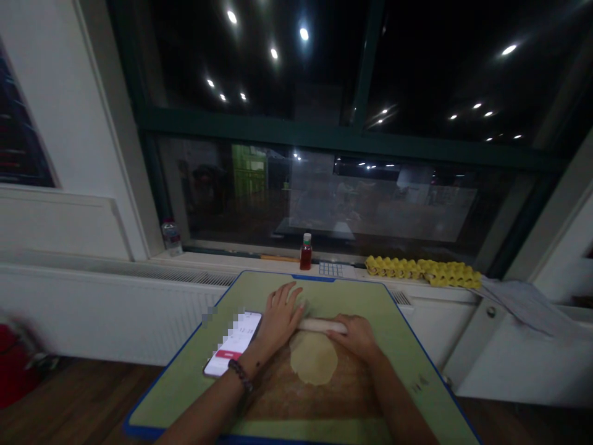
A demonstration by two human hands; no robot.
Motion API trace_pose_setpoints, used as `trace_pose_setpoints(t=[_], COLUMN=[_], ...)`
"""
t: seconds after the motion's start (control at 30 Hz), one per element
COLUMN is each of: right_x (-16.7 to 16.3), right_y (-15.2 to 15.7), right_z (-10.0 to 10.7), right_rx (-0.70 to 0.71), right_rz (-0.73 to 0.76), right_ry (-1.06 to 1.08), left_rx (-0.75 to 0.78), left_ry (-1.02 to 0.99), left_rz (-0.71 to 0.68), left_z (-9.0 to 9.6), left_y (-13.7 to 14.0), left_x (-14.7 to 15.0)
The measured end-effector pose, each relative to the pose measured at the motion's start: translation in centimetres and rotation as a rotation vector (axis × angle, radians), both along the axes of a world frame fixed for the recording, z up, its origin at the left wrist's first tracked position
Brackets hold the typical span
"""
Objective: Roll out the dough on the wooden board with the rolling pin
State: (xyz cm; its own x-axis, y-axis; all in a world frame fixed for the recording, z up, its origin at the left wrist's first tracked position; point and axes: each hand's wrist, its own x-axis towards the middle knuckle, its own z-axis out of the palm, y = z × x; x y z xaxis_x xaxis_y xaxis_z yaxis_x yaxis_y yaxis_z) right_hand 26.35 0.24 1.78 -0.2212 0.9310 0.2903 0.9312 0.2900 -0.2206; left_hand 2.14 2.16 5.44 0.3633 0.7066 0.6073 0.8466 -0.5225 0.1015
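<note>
A flat, roughly round sheet of dough (pixel 314 360) lies on a brown wooden board (pixel 319 405). Across its far edge rests a pale rolling pin (pixel 319 325). My right hand (pixel 356 335) is closed around the pin's right end. At the other end, my left hand (pixel 281 314) has its fingers stretched out and spread, with the thumb side beside the pin; whether it touches the pin I cannot tell. Just left of that wrist, which wears a beaded bracelet (pixel 239 374), lies a phone (pixel 236 343) with a lit screen.
The green tabletop (pixel 398 346) has a blue rim. Behind it, the windowsill holds a small bottle of red liquid (pixel 306 252), yellow egg trays (pixel 422 272), a clear bottle (pixel 172 237) and a grey cloth (pixel 528 303). A white radiator (pixel 115 315) stands at left, near a red object (pixel 16 361).
</note>
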Motion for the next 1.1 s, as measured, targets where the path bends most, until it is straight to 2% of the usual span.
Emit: trace_pose_setpoints(t=[0.2,0.3,0.47,0.57,0.67,0.8,0.97,1.1], right_x=[-0.3,-0.1,-0.5,-1.9,-3.9,-5.9,-5.8,-5.4], right_y=[-0.5,-0.6,-0.2,0.7,2.0,3.6,3.1,2.5], right_z=[0.0,-0.1,0.7,1.5,1.7,0.8,-1.0,-1.7], right_rx=[-0.017,-0.012,0.060,0.123,0.100,0.052,0.001,-0.001], right_rz=[0.051,0.058,0.023,-0.073,-0.136,-0.163,-0.106,-0.108], right_ry=[-0.057,-0.022,-0.027,-0.046,-0.062,-0.095,-0.176,-0.212], left_rx=[-0.161,-0.230,-0.318,-0.361,-0.372,-0.417,-0.505,-0.597], left_ry=[0.091,0.083,0.139,0.161,0.165,0.164,0.143,0.110], left_rz=[0.066,0.098,0.078,0.043,0.002,-0.008,-0.003,0.118], left_z=[-2.9,-3.7,-3.1,-3.0,-3.2,-3.5,-3.2,-3.0], left_y=[0.6,0.4,-0.5,-0.7,-0.5,-0.4,0.3,1.8], left_x=[1.3,1.7,2.2,2.2,2.1,1.9,2.0,2.3])
